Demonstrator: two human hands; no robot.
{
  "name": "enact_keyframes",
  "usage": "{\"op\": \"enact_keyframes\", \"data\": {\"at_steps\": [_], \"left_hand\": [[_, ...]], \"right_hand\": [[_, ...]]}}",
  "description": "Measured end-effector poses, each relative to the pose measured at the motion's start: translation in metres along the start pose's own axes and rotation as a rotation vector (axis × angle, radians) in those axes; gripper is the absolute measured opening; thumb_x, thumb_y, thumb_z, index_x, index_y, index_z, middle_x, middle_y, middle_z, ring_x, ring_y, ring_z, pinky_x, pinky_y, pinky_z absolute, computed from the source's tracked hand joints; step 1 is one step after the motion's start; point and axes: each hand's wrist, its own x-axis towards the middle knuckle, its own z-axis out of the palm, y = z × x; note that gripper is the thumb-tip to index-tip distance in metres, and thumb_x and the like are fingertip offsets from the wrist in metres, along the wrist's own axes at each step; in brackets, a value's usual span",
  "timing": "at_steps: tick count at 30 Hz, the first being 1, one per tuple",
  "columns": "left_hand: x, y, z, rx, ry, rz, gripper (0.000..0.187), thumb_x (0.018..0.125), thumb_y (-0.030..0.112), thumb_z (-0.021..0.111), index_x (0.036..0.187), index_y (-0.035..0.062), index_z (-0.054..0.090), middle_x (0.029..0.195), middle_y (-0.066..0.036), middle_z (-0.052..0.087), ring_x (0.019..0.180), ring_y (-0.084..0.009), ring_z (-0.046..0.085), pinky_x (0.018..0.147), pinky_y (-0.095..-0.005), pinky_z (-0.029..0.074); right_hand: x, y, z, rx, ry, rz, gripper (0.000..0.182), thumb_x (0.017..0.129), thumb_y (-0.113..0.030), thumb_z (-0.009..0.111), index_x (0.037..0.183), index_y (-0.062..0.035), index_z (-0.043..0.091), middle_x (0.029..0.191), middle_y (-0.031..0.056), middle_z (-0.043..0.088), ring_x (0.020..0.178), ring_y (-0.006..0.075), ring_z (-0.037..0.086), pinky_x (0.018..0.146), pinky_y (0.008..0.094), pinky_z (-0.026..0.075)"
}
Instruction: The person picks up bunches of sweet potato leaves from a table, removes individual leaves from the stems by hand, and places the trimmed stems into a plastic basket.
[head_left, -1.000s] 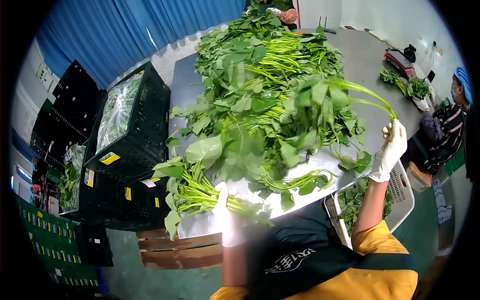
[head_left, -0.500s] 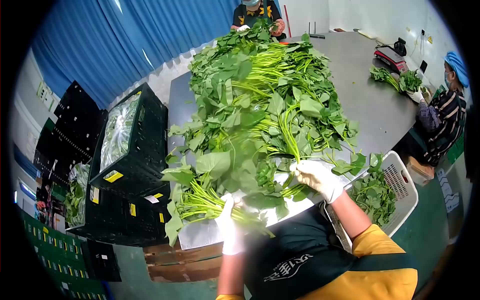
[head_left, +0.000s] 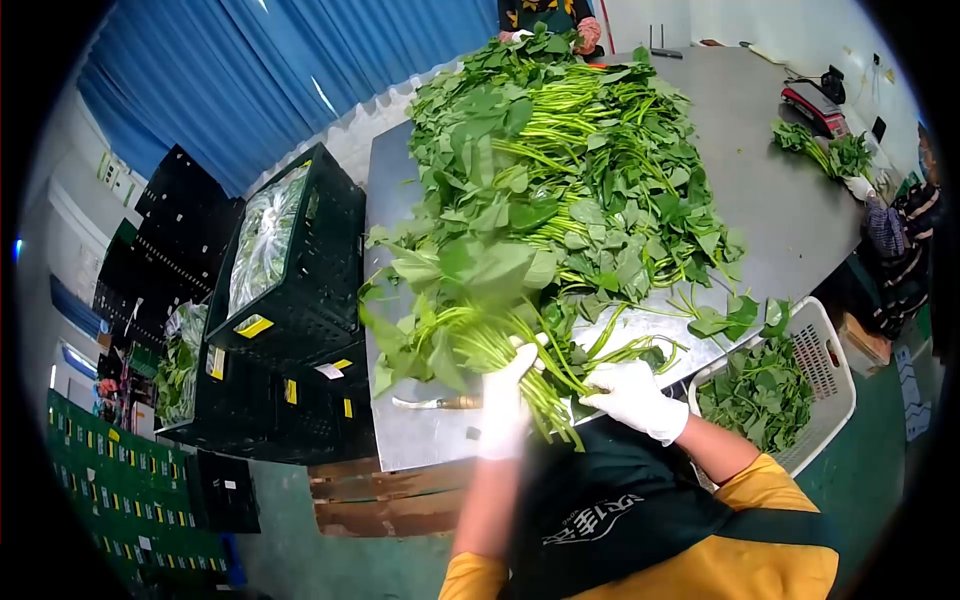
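Note:
My left hand (head_left: pixel 508 395), in a white glove, is closed around a bunch of leafy green stems (head_left: pixel 470 340) near the table's front edge. The stem ends stick out below my fist, and the leaves fan out to the upper left, partly blurred. Close to its right, my gloved right hand (head_left: pixel 635 400) has its fingers pinched on leafy stems at the side of the bunch. Beyond both hands, a large heap of the same leafy greens (head_left: pixel 570 215) covers the middle of the metal table (head_left: pixel 765 170). A wooden-handled knife (head_left: pixel 440 403) lies left of my left hand.
A white basket (head_left: pixel 835 385) of greens stands to the right. Dark crates (head_left: pixel 340 240) with bagged greens are stacked at left. One co-worker (head_left: pixel 548 15) stands at the far end; another (head_left: pixel 900 240) sits at right, a hand at a bunch near a red scale (head_left: pixel 815 105).
My left hand has moved right and slightly up with its bunch, uncovering the knife. My right hand has come down beside it with stems. The whole view has shifted.

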Motion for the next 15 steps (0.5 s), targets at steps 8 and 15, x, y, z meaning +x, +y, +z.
{"op": "enact_keyframes", "data": {"at_steps": [8,15], "left_hand": [[0.006,-0.015,-0.002,0.093,0.058,0.144,0.013,0.081,-0.003,0.063,0.090,0.0030,0.056,0.093,-0.013,0.065,0.068,-0.0108,0.056,0.062,-0.0222,0.045],[0.007,-0.029,0.008,0.013,0.218,0.148,0.012,0.083,-0.002,0.062,0.092,0.0047,0.060,0.079,-0.002,0.058,0.065,-0.0105,0.054,0.060,-0.0213,0.046]], "right_hand": [[-0.005,-0.001,-0.005,0.919,0.109,0.549,0.025,0.088,-0.008,0.057,0.109,0.0028,0.065,0.080,0.0046,0.067,0.061,0.0074,0.059,0.054,0.0197,0.044],[-0.027,0.048,0.019,1.810,0.479,0.395,0.016,0.087,-0.014,0.060,0.100,-0.0064,0.065,0.101,0.0070,0.063,0.088,0.0149,0.058,0.075,0.0304,0.047]]}}
